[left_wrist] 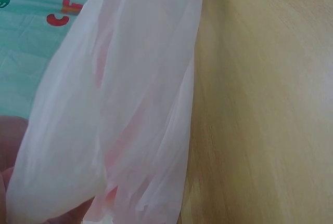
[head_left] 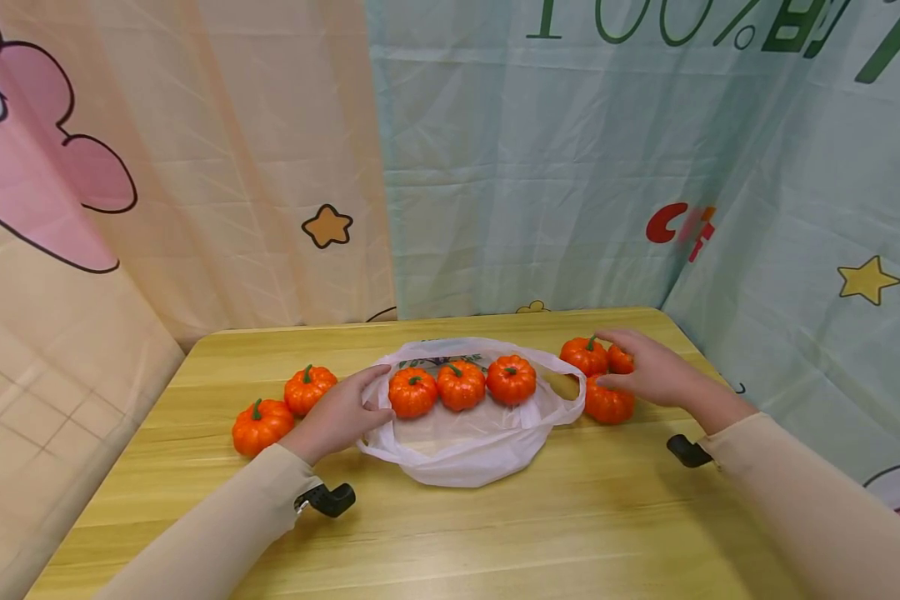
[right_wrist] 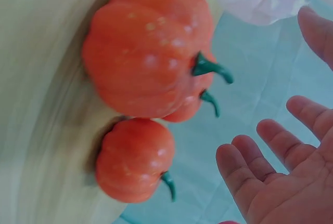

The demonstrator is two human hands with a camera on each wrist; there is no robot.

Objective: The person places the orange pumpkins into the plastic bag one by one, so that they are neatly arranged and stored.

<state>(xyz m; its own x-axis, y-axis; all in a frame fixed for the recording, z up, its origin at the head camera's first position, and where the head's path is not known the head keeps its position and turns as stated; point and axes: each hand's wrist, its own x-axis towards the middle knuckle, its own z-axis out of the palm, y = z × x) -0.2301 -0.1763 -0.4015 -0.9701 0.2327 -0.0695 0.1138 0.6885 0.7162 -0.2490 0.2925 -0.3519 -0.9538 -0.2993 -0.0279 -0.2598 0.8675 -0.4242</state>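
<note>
My left hand (head_left: 341, 417) holds the left side of a white plastic bag (head_left: 465, 458), its fingers and thumb at the rim. In the left wrist view the bag's plastic (left_wrist: 140, 78) hides most of this hand. Three small orange pumpkins, a left one (head_left: 412, 392), a middle one (head_left: 461, 385) and a right one (head_left: 512, 380), sit in a row at the bag's mouth. My right hand (head_left: 648, 367) hovers over the three pumpkins right of the bag, fingers spread. Those are a large pumpkin (right_wrist: 145, 47), a smaller pumpkin (right_wrist: 135, 159) and one partly hidden behind the large one.
Two more pumpkins, a front one (head_left: 261, 427) and a back one (head_left: 309, 389), stand left of my left hand. Everything stands on a wooden table (head_left: 450, 542). Printed curtains (head_left: 495, 167) hang behind the table and at its sides.
</note>
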